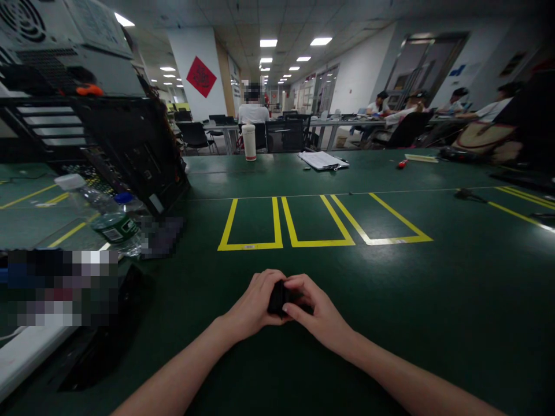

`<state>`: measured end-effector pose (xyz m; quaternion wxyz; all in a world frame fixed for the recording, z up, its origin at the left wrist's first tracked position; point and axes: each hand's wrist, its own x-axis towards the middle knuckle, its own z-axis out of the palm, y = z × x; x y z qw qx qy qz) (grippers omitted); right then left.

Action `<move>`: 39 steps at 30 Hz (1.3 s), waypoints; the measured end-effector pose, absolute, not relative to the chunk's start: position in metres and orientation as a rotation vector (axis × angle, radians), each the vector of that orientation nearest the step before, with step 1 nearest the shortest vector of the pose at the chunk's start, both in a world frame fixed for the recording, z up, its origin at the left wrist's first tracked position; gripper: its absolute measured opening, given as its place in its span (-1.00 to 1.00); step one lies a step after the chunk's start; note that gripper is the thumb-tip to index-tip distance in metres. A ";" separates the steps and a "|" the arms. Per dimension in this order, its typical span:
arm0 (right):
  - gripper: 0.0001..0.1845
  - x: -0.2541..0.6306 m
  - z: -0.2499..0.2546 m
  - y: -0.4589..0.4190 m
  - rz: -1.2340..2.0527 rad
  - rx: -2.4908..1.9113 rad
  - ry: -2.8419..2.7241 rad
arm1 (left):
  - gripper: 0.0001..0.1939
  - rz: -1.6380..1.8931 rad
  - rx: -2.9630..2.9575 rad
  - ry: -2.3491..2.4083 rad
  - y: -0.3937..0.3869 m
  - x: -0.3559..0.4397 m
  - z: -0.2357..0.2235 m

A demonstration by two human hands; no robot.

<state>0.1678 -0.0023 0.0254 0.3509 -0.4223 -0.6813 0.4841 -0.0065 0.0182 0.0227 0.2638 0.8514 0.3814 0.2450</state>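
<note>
Left hand (255,299), right hand (319,312) around 1 black object (276,298)

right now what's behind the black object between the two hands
Farther back, green tabletop and yellow tape outlines show. Whatever is directly behind the black object cannot be seen; it, the left hand and the right hand cover that spot.

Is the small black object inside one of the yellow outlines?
No, the small black object is between the left hand and right hand, nearer the person than the yellow outlines.
</note>
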 end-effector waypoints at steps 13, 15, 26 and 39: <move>-0.77 0.167 0.028 -0.006 1.200 -1.076 -1.811 | -0.44 0.558 2.282 1.010 0.013 -0.009 0.042; -0.83 0.166 0.027 -0.005 1.144 -1.063 -1.810 | -0.45 0.575 2.295 1.002 0.013 -0.009 0.041; -0.76 0.166 0.028 -0.005 1.324 -1.124 -1.760 | -0.40 0.673 2.271 1.030 0.015 -0.009 0.024; -0.70 0.166 0.023 -0.003 1.264 -1.152 -1.707 | -0.40 0.681 2.279 1.016 0.016 -0.007 0.024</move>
